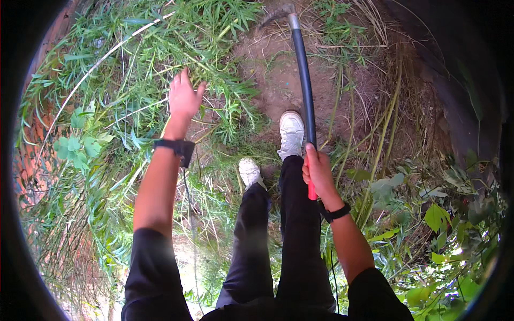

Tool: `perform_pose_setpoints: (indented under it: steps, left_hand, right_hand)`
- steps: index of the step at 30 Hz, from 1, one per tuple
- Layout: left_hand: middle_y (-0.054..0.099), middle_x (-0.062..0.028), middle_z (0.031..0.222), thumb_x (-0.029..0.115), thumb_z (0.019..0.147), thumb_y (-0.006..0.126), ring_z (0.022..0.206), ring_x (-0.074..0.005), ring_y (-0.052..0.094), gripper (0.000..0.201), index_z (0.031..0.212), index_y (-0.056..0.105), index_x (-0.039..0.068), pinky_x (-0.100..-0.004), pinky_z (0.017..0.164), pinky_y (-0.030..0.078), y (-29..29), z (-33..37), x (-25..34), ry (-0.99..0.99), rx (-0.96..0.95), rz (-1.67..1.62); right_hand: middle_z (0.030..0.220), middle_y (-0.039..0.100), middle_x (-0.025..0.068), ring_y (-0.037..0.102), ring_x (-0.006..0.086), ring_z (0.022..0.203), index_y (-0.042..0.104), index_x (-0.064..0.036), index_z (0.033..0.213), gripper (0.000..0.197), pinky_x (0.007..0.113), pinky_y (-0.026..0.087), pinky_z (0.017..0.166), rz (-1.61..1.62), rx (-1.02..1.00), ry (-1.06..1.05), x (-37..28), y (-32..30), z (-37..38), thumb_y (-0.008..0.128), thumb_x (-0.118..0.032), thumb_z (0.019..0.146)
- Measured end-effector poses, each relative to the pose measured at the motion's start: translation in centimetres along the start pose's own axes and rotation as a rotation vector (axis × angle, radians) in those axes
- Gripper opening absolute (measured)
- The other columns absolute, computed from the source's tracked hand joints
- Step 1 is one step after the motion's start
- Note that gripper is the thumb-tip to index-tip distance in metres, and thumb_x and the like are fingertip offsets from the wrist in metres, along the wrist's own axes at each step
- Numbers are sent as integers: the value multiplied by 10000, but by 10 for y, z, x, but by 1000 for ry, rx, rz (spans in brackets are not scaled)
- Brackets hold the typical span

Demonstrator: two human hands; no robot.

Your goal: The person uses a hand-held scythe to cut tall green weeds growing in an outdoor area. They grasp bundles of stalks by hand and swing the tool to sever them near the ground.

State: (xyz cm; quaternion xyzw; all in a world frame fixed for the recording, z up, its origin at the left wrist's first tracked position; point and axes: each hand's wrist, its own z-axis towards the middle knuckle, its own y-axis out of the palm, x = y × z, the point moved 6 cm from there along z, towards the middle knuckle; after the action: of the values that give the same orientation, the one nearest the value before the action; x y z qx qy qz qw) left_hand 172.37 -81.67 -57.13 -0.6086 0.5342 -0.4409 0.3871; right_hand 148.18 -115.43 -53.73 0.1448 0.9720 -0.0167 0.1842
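My right hand [319,170] is wrapped round the red end of a long-handled sickle [305,80]. Its black shaft reaches away from me, and the curved blade at the far end lies over bare soil beside the weeds. Out to the left, my left hand [184,99] is open over the tall green weeds [214,75], thumb apart from the fingers. Leaves and stems surround that hand; whether it touches any of them I cannot tell. Each wrist wears a black band with a thin cable.
My white shoes [292,131] stand among stems on brown soil [278,80]. Dry stalks [393,101] lean along the right, next to a dark surface [455,69]. Broad-leaved plants [436,216] grow at the lower right. A long pale stem [107,56] arches over the weeds at the left.
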Motion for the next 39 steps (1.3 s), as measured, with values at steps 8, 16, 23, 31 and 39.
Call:
perform_pose_setpoints:
  steps: [8, 16, 23, 31, 39]
  left_hand:
    - [483, -229, 1377, 465, 839, 695, 1270, -366, 485, 830, 1446, 353, 14, -504, 1044, 391, 45, -1, -30, -42, -181, 243]
    - [521, -240, 1297, 365, 862, 679, 1192, -402, 514, 674, 1387, 436, 18, -488, 1005, 416, 20, -48, 0, -17, -11, -88]
    - [544, -255, 1207, 275, 844, 697, 1105, -419, 543, 612, 1336, 472, -11, -489, 953, 441, -5, -101, -20, 60, 21, -131]
    - [560, -242, 1190, 252, 864, 678, 1099, -412, 547, 559, 1306, 478, -26, -476, 941, 445, 0, -120, -39, 78, -17, -211]
    - [571, -263, 1201, 221, 874, 674, 1110, -424, 547, 542, 1311, 471, -27, -474, 972, 436, 21, -116, -9, 43, -64, -355]
  right_hand:
    - [480, 405, -4, 395, 106, 337, 432, -109, 660, 542, 264, 312, 328, 25, -49, 76, 27, -22, 3, 509, -540, 979]
    - [496, 384, -28, 350, 94, 344, 412, -123, 671, 575, 273, 276, 334, 61, -171, 229, 21, 37, 46, 512, -619, 945]
    - [483, 355, -41, 329, 90, 339, 405, -146, 656, 566, 264, 272, 326, 147, -62, 236, 25, 62, -4, 557, -625, 917]
    - [458, 430, 3, 427, 155, 336, 462, -87, 573, 622, 322, 314, 346, -169, 35, 154, 29, 27, -17, 558, -597, 917]
    - [484, 528, 89, 547, 257, 397, 562, -15, 615, 709, 429, 403, 430, -341, 28, -104, -4, 29, 46, 494, -647, 929]
